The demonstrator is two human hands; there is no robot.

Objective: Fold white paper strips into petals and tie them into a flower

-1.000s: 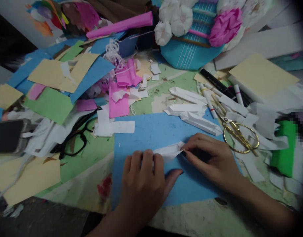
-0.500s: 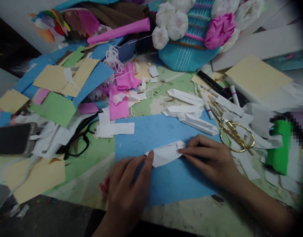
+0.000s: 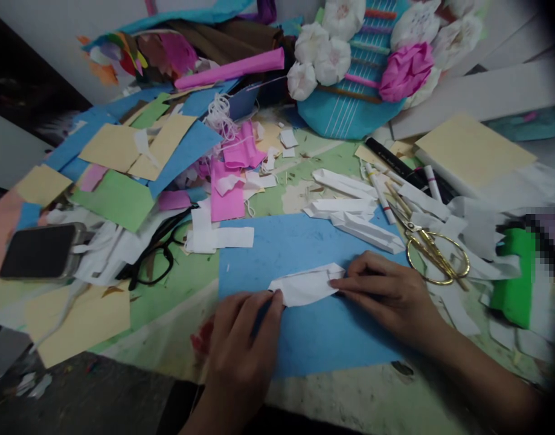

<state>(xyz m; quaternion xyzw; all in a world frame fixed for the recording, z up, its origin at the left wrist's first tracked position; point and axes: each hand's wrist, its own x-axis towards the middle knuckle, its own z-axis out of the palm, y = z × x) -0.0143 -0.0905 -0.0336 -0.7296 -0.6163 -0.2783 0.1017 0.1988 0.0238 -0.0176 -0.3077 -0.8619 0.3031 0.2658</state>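
A small folded strip of white paper (image 3: 307,286) lies between my hands, over a blue sheet (image 3: 313,344). My left hand (image 3: 246,338) pinches its left end between thumb and fingers. At the right end, my right hand (image 3: 386,293) grips the paper with thumb and fingertips. Both ends of the strip are partly covered by my fingers. Just beyond, several folded white paper pieces (image 3: 365,231) rest at the sheet's far edge. Gold-handled scissors (image 3: 440,257) lie close to my right hand.
To the left are black-framed glasses (image 3: 153,266), a phone (image 3: 41,251) and scattered coloured paper. A blue guitar-shaped craft (image 3: 345,109) with white and pink paper flowers stands at the back. Markers (image 3: 381,193) and a green roll (image 3: 513,278) are on the right.
The whole view has shifted a little, so things appear slightly further right and lower. Both hands keep hold of the white paper, and its near edge looks straighter.
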